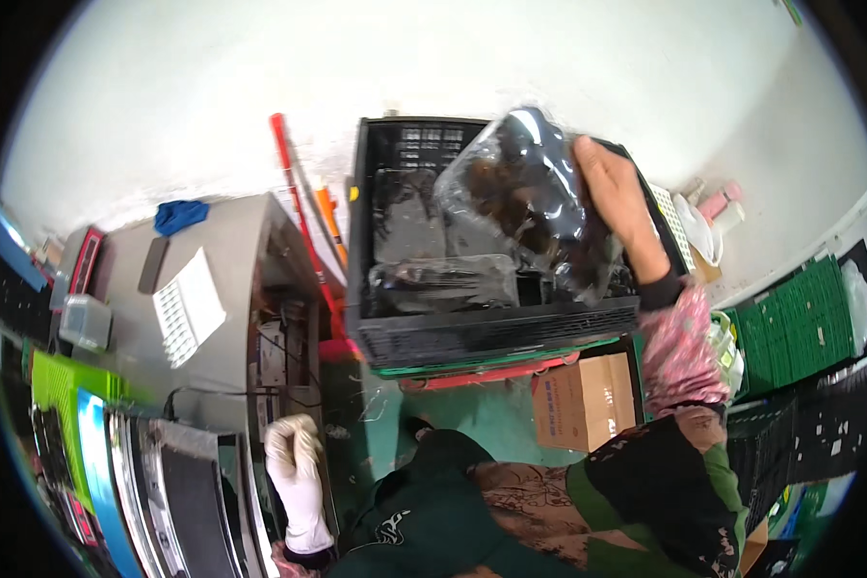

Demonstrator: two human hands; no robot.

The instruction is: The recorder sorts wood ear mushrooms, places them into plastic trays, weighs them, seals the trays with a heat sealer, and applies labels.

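My bare right hand point(618, 199) grips the right edge of a clear film-wrapped tray point(524, 191) with dark brown contents. The pack is tilted above a black plastic crate point(491, 325) and hides part of its inside. Several more wrapped packs lie in that crate, among them a front pack point(444, 283) and a left pack point(407, 217). My left hand point(294, 448), in a whitish glove, is low on the left beside the wrapping machine point(195, 469). Its fingers curl downward, and whether they hold anything is hidden.
A steel table point(220, 289) at left carries a white label sheet point(188, 307), a blue cloth point(180, 217) and a clear plastic box point(85, 321). Red and orange poles lean between table and crate. A cardboard box point(585, 404) stands below. Green crates point(795, 325) are stacked at right.
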